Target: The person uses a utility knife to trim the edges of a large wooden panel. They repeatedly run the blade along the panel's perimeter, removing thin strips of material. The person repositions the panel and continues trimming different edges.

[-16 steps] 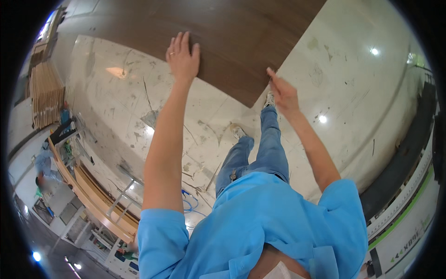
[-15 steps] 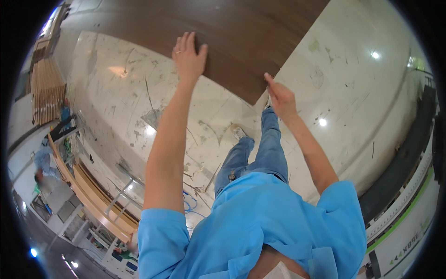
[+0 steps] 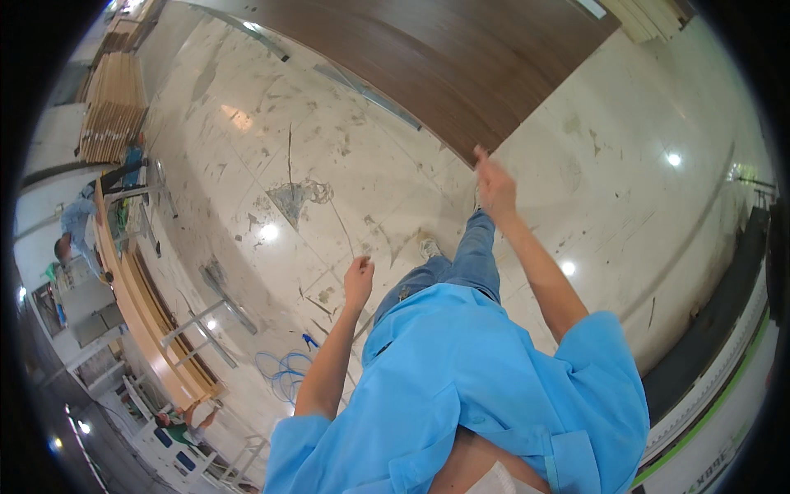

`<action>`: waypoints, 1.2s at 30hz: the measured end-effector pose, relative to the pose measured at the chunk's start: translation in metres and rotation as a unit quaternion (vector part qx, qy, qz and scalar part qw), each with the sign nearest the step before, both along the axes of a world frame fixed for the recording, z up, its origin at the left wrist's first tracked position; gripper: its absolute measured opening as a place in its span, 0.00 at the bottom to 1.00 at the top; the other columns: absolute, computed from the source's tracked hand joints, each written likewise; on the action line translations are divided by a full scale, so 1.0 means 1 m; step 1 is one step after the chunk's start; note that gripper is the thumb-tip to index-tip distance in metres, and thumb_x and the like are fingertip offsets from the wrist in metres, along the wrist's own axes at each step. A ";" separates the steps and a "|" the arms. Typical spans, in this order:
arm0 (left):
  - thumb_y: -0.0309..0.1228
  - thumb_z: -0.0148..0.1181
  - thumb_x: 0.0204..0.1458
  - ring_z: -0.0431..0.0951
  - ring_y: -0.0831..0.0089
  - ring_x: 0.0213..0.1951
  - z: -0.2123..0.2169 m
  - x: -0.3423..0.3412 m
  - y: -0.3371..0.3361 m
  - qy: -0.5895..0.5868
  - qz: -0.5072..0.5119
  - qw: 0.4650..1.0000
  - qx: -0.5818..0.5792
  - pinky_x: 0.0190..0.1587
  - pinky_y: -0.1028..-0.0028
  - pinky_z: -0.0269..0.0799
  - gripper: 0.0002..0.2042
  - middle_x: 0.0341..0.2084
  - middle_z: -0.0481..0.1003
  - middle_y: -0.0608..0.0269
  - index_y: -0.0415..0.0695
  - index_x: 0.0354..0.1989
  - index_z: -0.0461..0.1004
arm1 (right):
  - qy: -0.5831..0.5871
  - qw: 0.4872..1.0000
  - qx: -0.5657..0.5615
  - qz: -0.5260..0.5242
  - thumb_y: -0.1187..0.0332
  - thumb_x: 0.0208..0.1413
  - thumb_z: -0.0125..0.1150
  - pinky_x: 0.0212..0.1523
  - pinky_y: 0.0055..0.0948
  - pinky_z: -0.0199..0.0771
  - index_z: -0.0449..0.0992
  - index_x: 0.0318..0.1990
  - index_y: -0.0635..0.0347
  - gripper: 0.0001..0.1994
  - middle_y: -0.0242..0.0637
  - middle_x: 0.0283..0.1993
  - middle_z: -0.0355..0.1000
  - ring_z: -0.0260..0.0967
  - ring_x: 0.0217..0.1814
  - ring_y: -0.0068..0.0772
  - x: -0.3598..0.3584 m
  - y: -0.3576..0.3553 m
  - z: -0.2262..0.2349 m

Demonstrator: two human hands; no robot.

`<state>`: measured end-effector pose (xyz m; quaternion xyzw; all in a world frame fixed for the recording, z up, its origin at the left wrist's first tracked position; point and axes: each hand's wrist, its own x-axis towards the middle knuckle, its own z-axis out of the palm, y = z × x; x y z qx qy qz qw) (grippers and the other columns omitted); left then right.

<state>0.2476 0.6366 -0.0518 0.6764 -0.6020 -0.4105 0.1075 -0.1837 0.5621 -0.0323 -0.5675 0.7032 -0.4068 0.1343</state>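
A large brown wood-grain panel point(image 3: 461, 58) reaches in from the top, its near corner pointing toward me. At that corner is my right hand point(image 3: 496, 188), one fingertip right at the panel's edge. Blur hides whether it touches the panel, and the other fingers are not distinct. My left hand point(image 3: 358, 281) hangs low beside my left thigh, away from the panel. Its fingers are loosely curled, with nothing seen in them. Along the panel's left side, metal bars point(image 3: 370, 95) of a support show underneath.
A stack of boards point(image 3: 113, 103) stands at the far left. Below it, a person point(image 3: 76, 218) is beside long wooden pieces point(image 3: 148, 317) on metal stands; another person point(image 3: 185, 424) is farther down. A blue coiled hose point(image 3: 284, 375) lies on the scuffed floor. Pale boards point(image 3: 646, 18) are at top right.
My left hand has come off the panel and dropped back to my side. My right hand has shifted to the panel's near corner. The view has shifted, showing more floor at left.
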 end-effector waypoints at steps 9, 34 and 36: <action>0.36 0.65 0.62 0.87 0.52 0.49 0.004 -0.153 -0.034 0.139 0.058 0.987 -0.049 0.53 0.56 0.82 0.19 0.47 0.87 0.51 0.45 0.60 0.81 | -0.283 0.924 0.251 0.050 0.64 0.71 0.63 0.37 0.31 0.76 0.82 0.46 0.68 0.12 0.34 0.34 0.78 0.72 0.34 0.26 0.024 0.069 -0.046; 0.33 0.68 0.65 0.82 0.72 0.33 0.088 -0.332 0.020 0.364 0.280 0.886 0.055 0.38 0.69 0.81 0.10 0.33 0.83 0.59 0.37 0.43 0.81 | -0.199 0.694 0.370 0.585 0.74 0.65 0.68 0.36 0.30 0.81 0.70 0.72 0.63 0.28 0.39 0.34 0.82 0.81 0.33 0.28 -0.094 -0.012 0.076; 0.33 0.67 0.66 0.82 0.72 0.32 0.091 -0.338 0.039 0.410 0.301 0.861 0.021 0.38 0.70 0.81 0.10 0.32 0.82 0.61 0.37 0.43 0.81 | -0.247 0.655 0.453 0.552 0.73 0.66 0.67 0.36 0.30 0.82 0.70 0.71 0.66 0.27 0.41 0.35 0.82 0.81 0.35 0.30 -0.106 -0.001 0.084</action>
